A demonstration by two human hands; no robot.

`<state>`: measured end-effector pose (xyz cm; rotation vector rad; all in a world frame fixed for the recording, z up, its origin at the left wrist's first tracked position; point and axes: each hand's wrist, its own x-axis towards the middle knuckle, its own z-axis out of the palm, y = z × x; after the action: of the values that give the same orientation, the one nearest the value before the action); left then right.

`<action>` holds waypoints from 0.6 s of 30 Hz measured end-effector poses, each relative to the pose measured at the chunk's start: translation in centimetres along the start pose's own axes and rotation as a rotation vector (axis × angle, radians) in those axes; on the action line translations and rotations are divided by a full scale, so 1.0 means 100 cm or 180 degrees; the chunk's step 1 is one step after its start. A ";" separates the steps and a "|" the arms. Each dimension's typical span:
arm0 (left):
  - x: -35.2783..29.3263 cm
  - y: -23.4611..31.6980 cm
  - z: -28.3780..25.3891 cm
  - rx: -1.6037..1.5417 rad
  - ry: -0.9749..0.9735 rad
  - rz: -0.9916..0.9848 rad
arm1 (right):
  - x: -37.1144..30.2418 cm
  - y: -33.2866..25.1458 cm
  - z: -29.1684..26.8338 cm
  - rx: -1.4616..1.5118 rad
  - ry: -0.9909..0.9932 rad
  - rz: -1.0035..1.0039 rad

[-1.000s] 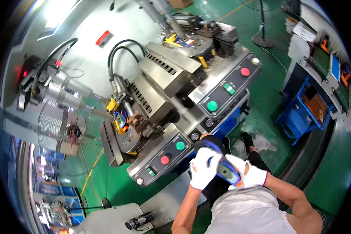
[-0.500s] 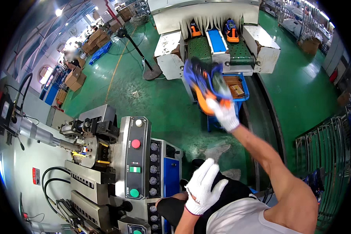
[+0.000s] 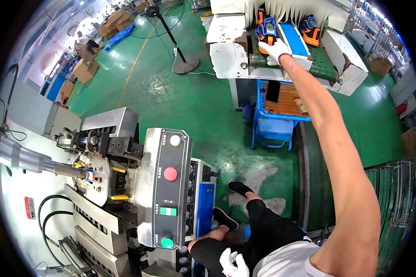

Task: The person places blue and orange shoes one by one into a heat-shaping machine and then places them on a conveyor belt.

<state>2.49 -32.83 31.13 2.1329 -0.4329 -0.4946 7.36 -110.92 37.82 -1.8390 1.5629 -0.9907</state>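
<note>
My right hand (image 3: 274,51), in a white glove, reaches far forward to the left green belt (image 3: 258,59) of a conveyor. Its fingers close on the near end of a blue and orange shoe (image 3: 266,31) resting on that belt. Farther in, another orange and dark shoe (image 3: 260,15) is partly hidden by it and the hanging strips. On the right belt stands a blue, black and orange shoe (image 3: 310,31). Low in the view, near my lap, my gloved left hand (image 3: 234,263) holds nothing, its fingers bent and apart.
A machine with a button panel (image 3: 164,187) stands at my left. Below the conveyor is a blue-framed stand (image 3: 275,127) with a wooden top (image 3: 284,105) and a dark flat device (image 3: 272,91). A floor fan (image 3: 186,64) stands beyond, and a wire rack (image 3: 393,203) is at right.
My right hand has carried the shoe forward and set it on the left belt. My left hand has drawn down toward the lower edge. The view has shifted, showing more of the panel and stand.
</note>
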 end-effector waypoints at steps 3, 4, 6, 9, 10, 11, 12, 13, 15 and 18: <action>-0.012 -0.022 -0.025 0.0890 0.0322 0.0474 | -0.093 -0.024 0.035 0.0787 -0.0051 -0.0516; -0.032 -0.056 -0.040 0.0438 0.0402 0.0047 | -0.142 -0.035 0.053 0.0956 0.0258 -0.0963; -0.077 -0.094 -0.055 -0.0175 0.0746 -0.0883 | -0.254 -0.023 0.077 0.1653 -0.0772 -0.0385; -0.133 -0.123 -0.084 0.0744 0.1524 -0.1166 | -0.424 0.050 0.065 0.1919 -0.2388 0.0578; -0.164 -0.154 -0.084 0.0460 0.1639 -0.1631 | -0.464 0.064 0.056 0.1972 -0.2725 0.0707; -0.176 -0.147 -0.093 0.0777 0.1706 -0.1443 | -0.498 0.067 0.055 0.1982 -0.3071 0.0805; -0.216 -0.163 -0.086 0.0733 0.1810 -0.1813 | -0.528 0.072 0.053 0.1737 -0.3369 0.0713; -0.266 -0.207 -0.070 0.0286 0.1726 -0.2687 | -0.551 0.067 0.047 0.1497 -0.3558 0.0564; -0.350 -0.227 -0.052 -0.0362 0.2154 -0.3411 | -0.595 0.048 0.049 0.1399 -0.4138 0.0286; -0.560 -0.243 0.067 0.0222 0.2544 -0.4960 | -0.629 0.029 0.043 0.0653 -0.4875 -0.0779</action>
<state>-45.92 2.56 18.15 2.1241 1.7601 -0.3430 5.08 -50.22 20.76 -1.7897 0.2761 0.2933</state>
